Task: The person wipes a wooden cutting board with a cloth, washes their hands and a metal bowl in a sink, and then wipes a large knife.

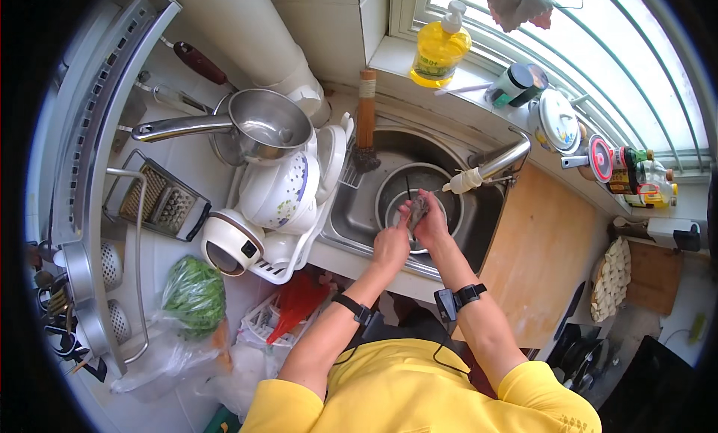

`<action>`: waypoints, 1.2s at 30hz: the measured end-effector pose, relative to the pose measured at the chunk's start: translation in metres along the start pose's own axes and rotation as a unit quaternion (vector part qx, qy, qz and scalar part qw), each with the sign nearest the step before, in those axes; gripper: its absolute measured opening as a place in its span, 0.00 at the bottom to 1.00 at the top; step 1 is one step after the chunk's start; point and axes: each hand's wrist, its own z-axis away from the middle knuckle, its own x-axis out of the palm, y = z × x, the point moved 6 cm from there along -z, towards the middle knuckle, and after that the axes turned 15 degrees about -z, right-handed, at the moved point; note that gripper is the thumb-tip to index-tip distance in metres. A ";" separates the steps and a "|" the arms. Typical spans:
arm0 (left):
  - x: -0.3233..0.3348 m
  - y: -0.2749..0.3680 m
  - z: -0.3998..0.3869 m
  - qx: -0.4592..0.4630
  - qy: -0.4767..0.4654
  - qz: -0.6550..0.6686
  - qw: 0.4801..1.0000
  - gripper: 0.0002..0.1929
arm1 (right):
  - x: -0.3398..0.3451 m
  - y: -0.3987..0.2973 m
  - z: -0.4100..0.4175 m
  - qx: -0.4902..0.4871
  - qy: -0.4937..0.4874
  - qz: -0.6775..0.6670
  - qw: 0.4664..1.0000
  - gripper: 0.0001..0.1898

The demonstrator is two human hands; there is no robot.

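Over the sink, my right hand (pixel 431 219) holds a small greyish, wet-looking item (pixel 417 210) that I cannot identify. My left hand (pixel 395 241) is closed close against it, its fingers touching the item; a thin dark tip rises beside them, and whether this hand grips a tool is unclear. Beneath both hands a round metal bowl (pixel 455 231) stands in the stainless steel sink (pixel 351 220), with a smaller round vessel inside it, partly hidden. The faucet (pixel 499 161), its spout wrapped in pale cloth, points towards the bowl from the right.
Left of the sink, a dish rack (pixel 297 259) holds bowls and a steel saucepan (pixel 269 124). A wooden-handled brush (pixel 367 119) leans at the sink's back-left corner. A wooden board (pixel 533 253) lies at the right. Yellow liquid soap (pixel 440 49) stands on the sill.
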 end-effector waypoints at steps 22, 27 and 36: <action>0.024 0.008 -0.004 -0.080 -0.046 0.365 0.926 0.11 | -0.015 -0.015 0.012 -0.211 -0.048 0.360 0.907 0.21; 0.025 0.009 0.004 -0.095 -0.001 0.427 0.899 0.11 | 0.025 -0.042 0.016 -0.254 0.073 0.562 0.784 0.18; -0.001 0.018 0.003 -0.097 -0.047 0.354 0.929 0.16 | 0.005 -0.011 0.016 -0.136 0.000 0.286 0.948 0.12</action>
